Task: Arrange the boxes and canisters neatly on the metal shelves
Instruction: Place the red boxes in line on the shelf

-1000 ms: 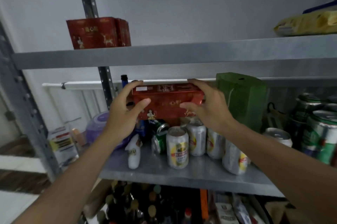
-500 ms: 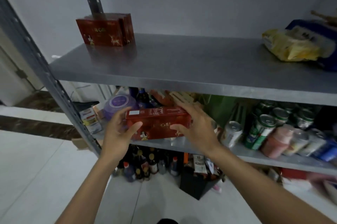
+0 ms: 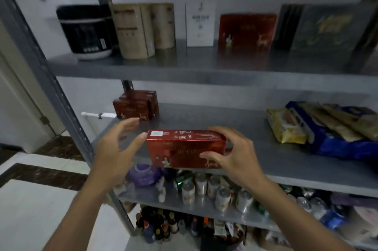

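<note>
Holding the red box [image 3: 185,148] long side on at the near edge of the middle shelf [image 3: 235,124], the person looks to be lining it up before sliding it in. The right hand [image 3: 235,154] does the carrying: its fingers curl over the top right corner and its thumb presses the near face, so the box stays level with its label side up. The left hand [image 3: 116,148] is spread, fingers straight and apart, with only the thumb tip at the box's left end. That reads as a guide to steady or nudge rather than a grasp. Whether the box's underside already rests on the metal I cannot tell.

At the far left of the same shelf sits a stack of matching red boxes [image 3: 136,106], pushed back against the upright, and that is the likely home for this one: like with like. The open stretch of shelf between stack and hands gives room to push it back and left. To the right lie snack packets [image 3: 286,126], well apart.

Up on the top shelf [image 3: 184,66] the tan canisters [image 3: 141,29] and upright gift boxes [image 3: 246,30] stand in a row along the wall, faces outward, probably the tidy pattern being copied. Cans [image 3: 204,187] crowd the shelf below.
</note>
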